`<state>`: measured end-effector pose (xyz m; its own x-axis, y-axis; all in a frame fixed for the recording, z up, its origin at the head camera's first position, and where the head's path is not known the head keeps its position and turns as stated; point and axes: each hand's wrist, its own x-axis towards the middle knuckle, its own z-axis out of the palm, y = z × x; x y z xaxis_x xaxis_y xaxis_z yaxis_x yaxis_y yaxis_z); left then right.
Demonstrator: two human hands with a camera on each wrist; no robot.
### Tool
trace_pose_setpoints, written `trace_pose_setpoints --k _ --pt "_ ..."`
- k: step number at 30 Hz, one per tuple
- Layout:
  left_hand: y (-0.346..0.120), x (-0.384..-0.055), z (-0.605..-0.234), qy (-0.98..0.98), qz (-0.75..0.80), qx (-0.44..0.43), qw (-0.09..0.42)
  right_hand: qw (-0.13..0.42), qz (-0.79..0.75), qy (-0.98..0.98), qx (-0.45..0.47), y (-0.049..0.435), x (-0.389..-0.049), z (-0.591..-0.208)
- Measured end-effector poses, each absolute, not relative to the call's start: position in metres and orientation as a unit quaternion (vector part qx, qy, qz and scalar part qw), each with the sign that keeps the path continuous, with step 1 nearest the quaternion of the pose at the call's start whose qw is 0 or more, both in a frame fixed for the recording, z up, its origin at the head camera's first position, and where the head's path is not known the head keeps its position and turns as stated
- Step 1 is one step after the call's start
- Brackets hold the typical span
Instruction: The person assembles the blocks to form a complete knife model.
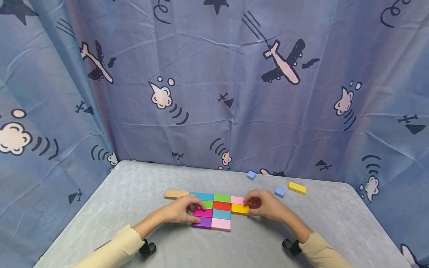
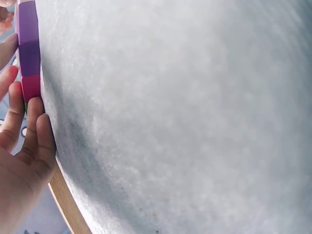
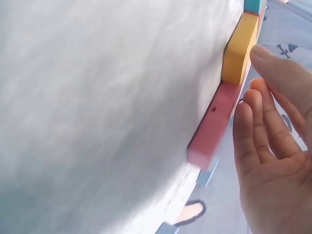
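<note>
Colored blocks lie edge to edge in a flat group on the table. My left hand (image 1: 179, 210) is at the group's left side, thumb at the purple block (image 1: 202, 224) and fingertips over the magenta block (image 1: 203, 213) and a green block (image 1: 209, 204). Its fingers look extended along the side in the left wrist view. On the right, my right hand (image 1: 266, 205) touches the yellow block (image 1: 239, 210), thumb at its near right corner and loosely bent fingers by the pink block (image 1: 237, 200) behind it. Between the hands are a red block (image 1: 222, 206), a teal block (image 1: 221, 214) and another pink block (image 1: 221, 225).
A tan wooden block (image 1: 175, 194), a blue block (image 1: 202, 196) and a green block (image 1: 222, 198) form the back row. Toward the back right lie two small blue blocks, one being the nearer blue block (image 1: 279, 192), and a loose yellow block (image 1: 297, 188). A patterned curtain (image 1: 201, 93) hangs behind the table.
</note>
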<state>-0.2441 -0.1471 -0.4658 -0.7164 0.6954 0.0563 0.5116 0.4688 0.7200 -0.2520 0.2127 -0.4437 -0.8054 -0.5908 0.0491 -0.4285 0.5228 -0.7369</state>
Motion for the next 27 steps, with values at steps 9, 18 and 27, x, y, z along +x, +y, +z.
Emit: trace_pose_setpoints --k 9,18,27 --pt "-0.1469 -0.2435 -0.4653 0.847 0.372 0.358 0.121 0.094 -0.381 0.873 -0.290 0.2210 -0.2514 -0.4447" --pt "-0.1465 -0.2444 -0.4661 0.847 0.373 0.358 0.125 0.091 -0.363 0.885 -0.277 0.2180 -0.2533 -0.4453" --pt "-0.1473 -0.2435 -0.4636 0.846 0.375 0.356 0.129 0.095 -0.361 0.888 -0.268 0.2142 -0.2533 -0.4429"
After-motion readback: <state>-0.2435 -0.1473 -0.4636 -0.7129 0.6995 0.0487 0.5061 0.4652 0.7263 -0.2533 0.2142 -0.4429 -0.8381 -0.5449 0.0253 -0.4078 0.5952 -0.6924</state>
